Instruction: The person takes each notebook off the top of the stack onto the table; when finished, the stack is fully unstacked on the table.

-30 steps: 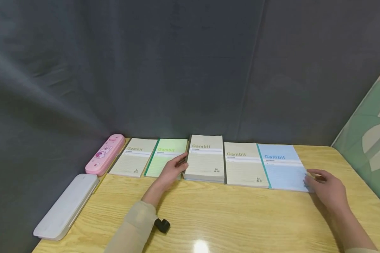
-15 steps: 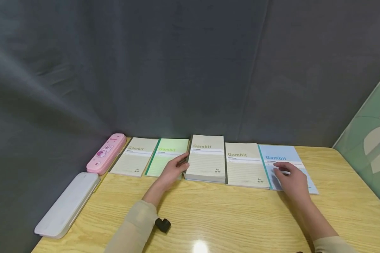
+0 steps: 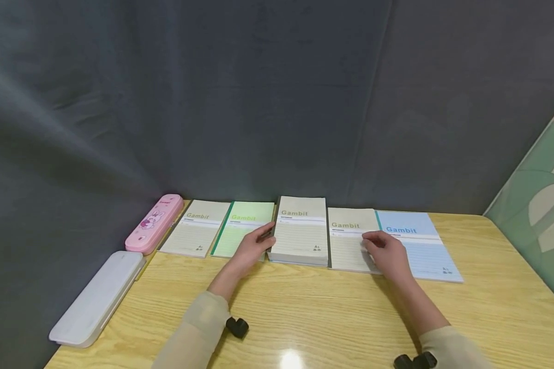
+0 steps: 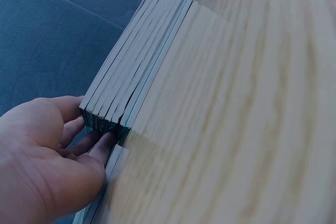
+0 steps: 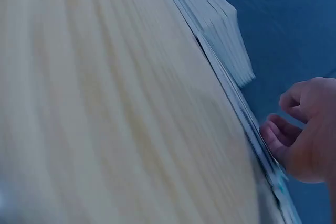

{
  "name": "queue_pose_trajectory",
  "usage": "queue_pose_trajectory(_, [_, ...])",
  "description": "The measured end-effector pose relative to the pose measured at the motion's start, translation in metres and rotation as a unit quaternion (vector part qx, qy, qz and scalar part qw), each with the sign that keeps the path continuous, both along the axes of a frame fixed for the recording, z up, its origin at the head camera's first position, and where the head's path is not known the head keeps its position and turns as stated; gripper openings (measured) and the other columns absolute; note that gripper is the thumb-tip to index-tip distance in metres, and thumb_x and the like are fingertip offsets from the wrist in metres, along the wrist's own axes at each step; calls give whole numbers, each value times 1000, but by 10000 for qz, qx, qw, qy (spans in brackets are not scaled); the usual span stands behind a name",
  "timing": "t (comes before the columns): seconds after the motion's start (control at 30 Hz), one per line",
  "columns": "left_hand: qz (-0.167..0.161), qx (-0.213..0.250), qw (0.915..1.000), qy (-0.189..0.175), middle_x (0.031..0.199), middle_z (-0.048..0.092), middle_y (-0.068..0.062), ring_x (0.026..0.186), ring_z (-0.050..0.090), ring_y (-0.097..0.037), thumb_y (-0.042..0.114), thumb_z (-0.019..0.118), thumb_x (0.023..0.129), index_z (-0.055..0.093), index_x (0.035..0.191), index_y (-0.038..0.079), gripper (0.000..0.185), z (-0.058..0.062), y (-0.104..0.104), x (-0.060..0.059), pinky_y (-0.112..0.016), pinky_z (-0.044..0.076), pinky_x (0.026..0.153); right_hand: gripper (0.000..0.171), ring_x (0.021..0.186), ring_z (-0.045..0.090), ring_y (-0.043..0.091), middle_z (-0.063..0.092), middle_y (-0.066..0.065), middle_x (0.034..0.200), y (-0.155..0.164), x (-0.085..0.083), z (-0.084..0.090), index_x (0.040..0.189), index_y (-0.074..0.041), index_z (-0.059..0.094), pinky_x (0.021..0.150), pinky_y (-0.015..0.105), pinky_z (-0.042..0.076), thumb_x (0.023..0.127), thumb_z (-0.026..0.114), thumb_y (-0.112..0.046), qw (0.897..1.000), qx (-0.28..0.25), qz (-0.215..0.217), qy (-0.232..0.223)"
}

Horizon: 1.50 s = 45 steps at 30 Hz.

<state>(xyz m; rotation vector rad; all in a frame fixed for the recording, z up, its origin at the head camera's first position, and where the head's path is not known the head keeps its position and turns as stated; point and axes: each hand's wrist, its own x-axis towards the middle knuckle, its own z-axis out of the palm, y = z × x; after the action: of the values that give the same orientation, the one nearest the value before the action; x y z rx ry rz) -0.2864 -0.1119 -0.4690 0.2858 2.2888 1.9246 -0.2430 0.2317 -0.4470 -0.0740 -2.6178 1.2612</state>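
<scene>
A thick stack of notebooks (image 3: 300, 230) with a cream "Gambit" cover on top stands mid-row. My left hand (image 3: 251, 248) touches its dark spine side with fingertips and thumb; the left wrist view shows this hand (image 4: 52, 156) against the stacked spines (image 4: 105, 121). Part of the green notebook (image 3: 240, 233) lies under that hand. My right hand (image 3: 388, 253), fingers loosely bent and holding nothing, is over the cream notebook (image 3: 346, 251) right of the stack. Beside that lies the blue notebook (image 3: 424, 246). In the right wrist view, the hand (image 5: 310, 129) appears just above the thin notebooks.
Another cream notebook (image 3: 196, 230) lies at the row's left end. A pink pencil case (image 3: 154, 225) and a white case (image 3: 97, 300) line the table's left side. A dark curtain (image 3: 268, 102) hangs behind the wooden table (image 3: 304, 312).
My right hand has moved left, from the blue notebook's right edge across it to the cream notebook near the stack. The left hand has stayed at the stack's side.
</scene>
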Motion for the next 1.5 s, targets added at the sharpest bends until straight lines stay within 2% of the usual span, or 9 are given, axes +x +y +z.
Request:
queue_pose_trajectory(0.1, [16, -15, 10000, 25, 154, 44, -14, 141, 41, -31, 16, 59, 104, 45, 154, 15, 52, -1, -1, -1, -43, 39, 113, 25, 97, 61, 24, 71, 14, 112, -16, -5, -4, 118, -1, 71, 76, 26, 50, 101, 62, -17, 9992, -255, 167, -266])
queue_pose_trajectory(0.3, [33, -87, 10000, 2, 154, 44, -14, 141, 42, -31, 17, 60, 104, 46, 154, 16, 52, 0, 0, -1, -43, 40, 113, 23, 102, 63, 25, 71, 14, 113, -47, -14, -9, 117, -1, 70, 82, 29, 50, 100, 64, -15, 9968, -624, 404, -305])
queue_pose_trajectory(0.43, [9, -99, 9999, 16, 155, 43, -15, 141, 42, -32, 17, 60, 103, 46, 153, 15, 52, 1, 0, 0, -44, 39, 113, 23, 94, 66, 24, 70, 15, 108, -63, -17, -10, 119, 0, 68, 78, 28, 55, 100, 64, -12, 9944, -897, 521, -212])
queue_pose_trajectory(0.57, [20, -62, 10000, 21, 155, 43, -16, 141, 41, -32, 17, 60, 104, 46, 153, 14, 52, 0, 0, -1, -45, 38, 114, 24, 84, 65, 19, 71, 14, 103, -73, -17, -10, 120, -2, 66, 73, 27, 54, 101, 64, -17, 9938, -985, 498, -163])
queue_pose_trajectory(0.77, [60, -91, 9999, -25, 155, 44, -13, 141, 42, -31, 17, 60, 103, 48, 153, 16, 51, -1, 1, -1, -43, 38, 114, 31, 97, 64, 28, 68, 15, 107, -78, -15, -9, 124, -5, 66, 76, 32, 52, 98, 69, -22, 9955, -794, 513, -43])
queue_pose_trajectory(1.0, [76, -118, 9999, -27, 154, 45, -11, 140, 43, -30, 17, 62, 103, 48, 153, 17, 52, 0, 1, -2, -42, 39, 113, 27, 100, 63, 28, 67, 13, 109, -78, -17, -9, 122, -5, 69, 80, 33, 53, 98, 69, -17, 9960, -671, 579, -65])
queue_pose_trajectory(1.23, [-169, -13, 9999, 8, 157, 41, -11, 143, 39, -32, 19, 61, 104, 46, 154, 16, 52, 1, -1, 0, -45, 39, 113, 27, 103, 63, 28, 65, 14, 111, -74, -18, -9, 123, -3, 69, 81, 28, 53, 98, 68, -13, 9943, -884, 551, -234])
queue_pose_trajectory(1.5, [-281, -85, 9996, 9, 158, 39, -11, 145, 37, -31, 18, 59, 104, 43, 155, 15, 53, -1, -3, 0, -44, 38, 114, 28, 102, 61, 26, 65, 15, 114, -68, -19, -8, 126, -4, 70, 77, 26, 51, 100, 64, -14, 9936, -901, 576, -377])
